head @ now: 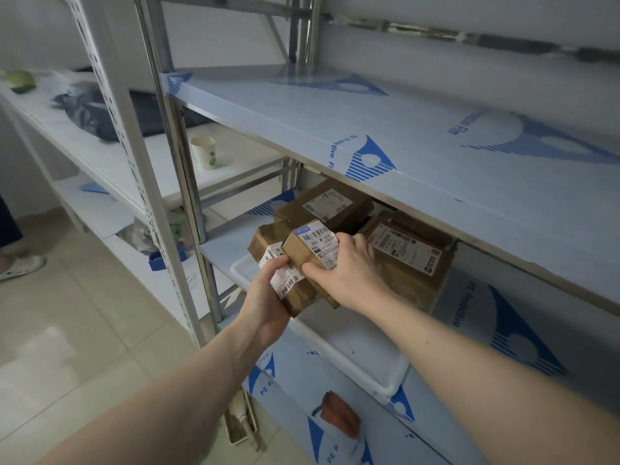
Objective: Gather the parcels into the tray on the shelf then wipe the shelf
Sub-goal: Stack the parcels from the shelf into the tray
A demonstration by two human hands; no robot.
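Note:
On the middle shelf (476, 300) stands a white tray (362, 357). My left hand (268, 303) grips a brown parcel with a white barcode label (285, 280) from below, over the tray's left end. My right hand (345, 266) holds a smaller brown parcel (312, 245) that lies on top of it. Two larger brown parcels sit behind them: one at the back (323, 203) and one to the right (409, 260). Whether those two lie inside the tray is hidden by my hands.
The upper shelf (385, 129) overhangs the parcels, covered in blue-printed protective film. Steel uprights (181, 156) stand at the left. A paper cup (204, 152) and a dark bag (90, 112) sit on the neighbouring rack. A brown object (339, 414) lies on the lower shelf.

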